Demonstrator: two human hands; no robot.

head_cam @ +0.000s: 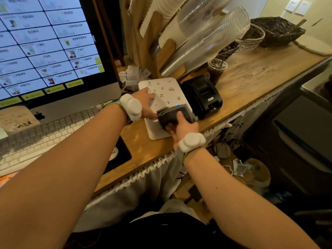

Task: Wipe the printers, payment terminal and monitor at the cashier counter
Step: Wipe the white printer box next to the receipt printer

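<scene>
The right hand (181, 128) has its grip clamped on the folded grey cloth (177, 114) at the white sticker-decorated flat printer (161, 97), long axis twelve-to-six; the left hand (143, 103) lies flat, unclenched, steadying it; the black boxy receipt printer (202, 95) waits at two o'clock, nearer the right hand.

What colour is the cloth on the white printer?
Grey. The cloth shows best in the head view, on the white printer.
</scene>
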